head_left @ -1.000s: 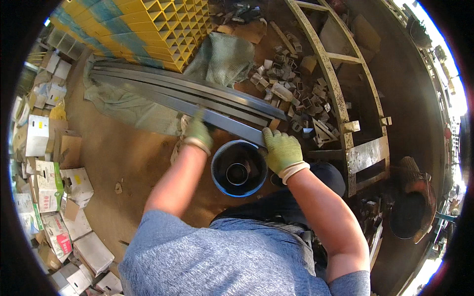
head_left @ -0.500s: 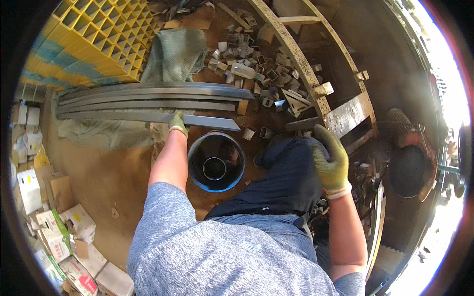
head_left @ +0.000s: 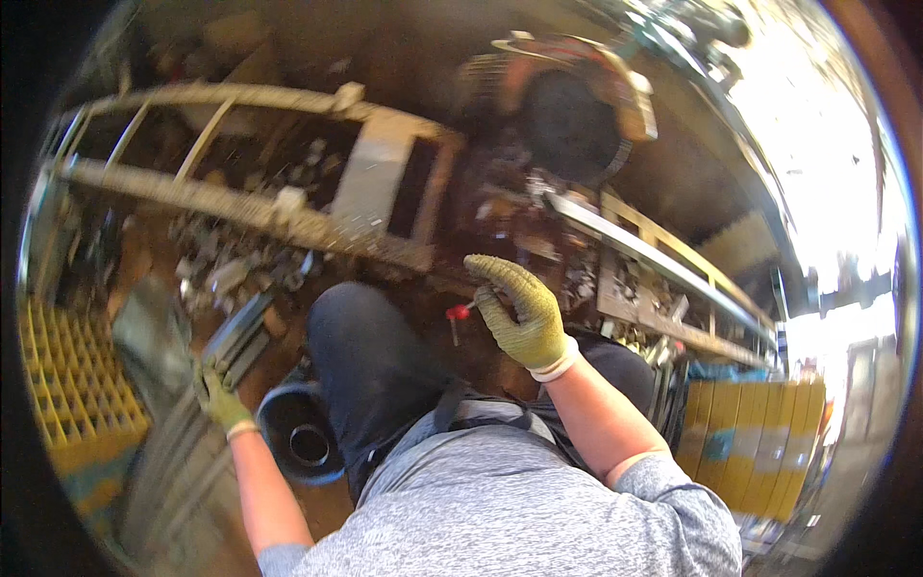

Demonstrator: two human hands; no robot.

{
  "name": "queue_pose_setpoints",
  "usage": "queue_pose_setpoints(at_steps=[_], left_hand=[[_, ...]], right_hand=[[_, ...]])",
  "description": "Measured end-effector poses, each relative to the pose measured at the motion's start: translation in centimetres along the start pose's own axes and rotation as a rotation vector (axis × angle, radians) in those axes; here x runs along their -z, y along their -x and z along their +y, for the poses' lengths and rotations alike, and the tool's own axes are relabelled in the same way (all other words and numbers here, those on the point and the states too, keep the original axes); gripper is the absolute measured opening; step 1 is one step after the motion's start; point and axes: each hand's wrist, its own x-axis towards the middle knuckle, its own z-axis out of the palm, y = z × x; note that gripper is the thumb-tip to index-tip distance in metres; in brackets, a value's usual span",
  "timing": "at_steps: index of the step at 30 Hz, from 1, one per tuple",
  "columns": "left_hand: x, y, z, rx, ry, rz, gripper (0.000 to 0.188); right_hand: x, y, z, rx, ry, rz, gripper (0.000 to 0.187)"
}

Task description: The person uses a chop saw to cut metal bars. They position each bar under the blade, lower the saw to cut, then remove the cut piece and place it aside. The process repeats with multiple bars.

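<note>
My left hand [head_left: 219, 394], in a yellow-green glove, is closed around a long grey metal bar [head_left: 236, 332] at the left, beside more bars of the same kind. My right hand [head_left: 519, 308], also gloved, is raised over my dark-trousered knee with its fingers spread and curled. Its fingertips are right next to a small red-tipped thing [head_left: 460, 313] on a thin stem; whether they touch it is unclear. A blue-rimmed bucket [head_left: 298, 433] with a smaller tube inside stands between my left arm and my leg.
A yellow grid panel [head_left: 67, 394] lies at the far left and yellow panels [head_left: 750, 442] stand at the right. A pale ladder-like metal frame [head_left: 250, 212] crosses the upper left, with scrap offcuts [head_left: 226, 269] below it. A round dark basket [head_left: 572, 106] and a long metal rail [head_left: 654, 260] sit ahead.
The view has swung far to the right. My right hand, having let go of the bar's end, rose in front of me beside the red-tipped thing. My left hand keeps its grip on the bar.
</note>
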Motion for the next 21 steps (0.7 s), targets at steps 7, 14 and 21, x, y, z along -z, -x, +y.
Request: queue_pose_setpoints(at_steps=[7,14,21], left_hand=[[-24.8,16.4,12.9,-0.677,-0.163,-0.839,0.034],[-45.6,32.5,17.0,-1.255,-0.396,-1.616,0.053],[-62.0,46.2,5.9,-1.512,-0.599,-1.632,0.062]], right_hand=[[16.4,2.9,12.7,-0.375,-0.672,0.878,0.037],[24.4,6.1,29.5,-0.896,-1.070,1.042,0.078],[26.7,3.6,36.9,-0.849,-1.304,1.204,0.082]])
